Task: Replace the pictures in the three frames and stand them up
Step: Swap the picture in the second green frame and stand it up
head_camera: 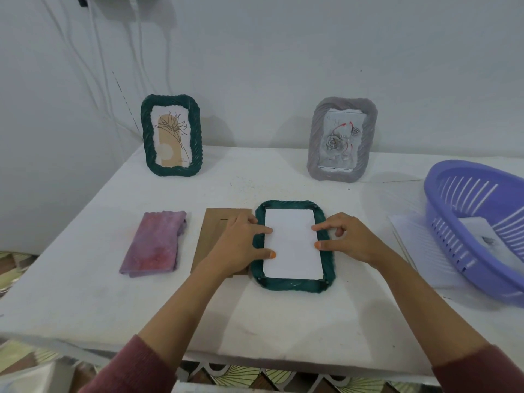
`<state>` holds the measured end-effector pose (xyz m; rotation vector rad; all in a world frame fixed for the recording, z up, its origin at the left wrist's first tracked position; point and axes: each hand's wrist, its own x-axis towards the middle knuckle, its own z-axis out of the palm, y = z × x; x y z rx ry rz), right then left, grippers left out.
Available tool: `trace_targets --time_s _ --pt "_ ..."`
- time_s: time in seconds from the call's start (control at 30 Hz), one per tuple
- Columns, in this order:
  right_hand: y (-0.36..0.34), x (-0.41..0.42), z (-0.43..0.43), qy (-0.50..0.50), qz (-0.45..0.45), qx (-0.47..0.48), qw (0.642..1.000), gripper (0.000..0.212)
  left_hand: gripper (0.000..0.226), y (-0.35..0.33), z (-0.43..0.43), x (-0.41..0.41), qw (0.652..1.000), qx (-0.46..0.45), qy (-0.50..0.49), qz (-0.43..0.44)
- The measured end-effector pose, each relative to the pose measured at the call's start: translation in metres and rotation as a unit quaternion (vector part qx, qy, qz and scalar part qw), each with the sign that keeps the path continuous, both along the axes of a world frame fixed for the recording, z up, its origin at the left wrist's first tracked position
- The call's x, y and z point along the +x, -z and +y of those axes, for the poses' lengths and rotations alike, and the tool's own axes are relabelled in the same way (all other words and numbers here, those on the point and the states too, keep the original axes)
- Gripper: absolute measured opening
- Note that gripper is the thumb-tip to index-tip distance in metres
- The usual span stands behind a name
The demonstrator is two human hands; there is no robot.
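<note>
In the lower middle of the view a dark green rope-edged picture frame (295, 285) lies face down on the white table (71, 302), with a white sheet of paper (292, 248) set into its opening. The left hand (241, 245) rests on the frame's left edge, its fingers straight and its fingertips pressing the paper's left margin. The right hand (347, 241) reaches in from the other side, forefinger and thumb extended and touching the paper's right margin, its other fingers loosely curled.

A brown backing board (218, 231) lies flat just left of the frame, partly under the left hand. Further left lies a folded purple cloth (154, 245).

Toward the top of the view two frames stand upright: a green frame with a plant drawing (171, 136) at upper left and a grey frame with a rose picture (341, 139) at upper right. A purple slotted basket (479, 222) sits at the right edge, some paper inside it.
</note>
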<state>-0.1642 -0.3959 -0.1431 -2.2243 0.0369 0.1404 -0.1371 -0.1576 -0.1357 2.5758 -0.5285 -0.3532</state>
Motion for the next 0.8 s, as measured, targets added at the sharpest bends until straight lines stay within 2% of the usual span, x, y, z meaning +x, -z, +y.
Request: trace_targets --time_s 0.6,0.7,0.73,0.8 --pt "-0.001 0.001 0.002 0.001 0.015 0.000 1.000 0.038 0.052 0.002 -0.001 0.000 1.000 -0.011 -0.007 0.001" --pt "-0.002 0.001 0.002 0.004 0.018 0.000 1.000 0.038 0.030 0.001 0.005 0.004 0.989 -0.090 -0.110 -0.044" --pt "-0.002 0.001 0.002 0.005 0.019 -0.001 1.000 0.038 0.029 0.002 0.010 0.006 0.981 -0.079 -0.164 -0.073" --pt "-0.003 0.001 0.002 0.005 0.020 -0.001 1.000 0.038 0.037 0.002 0.023 0.007 0.965 0.001 -0.247 -0.089"
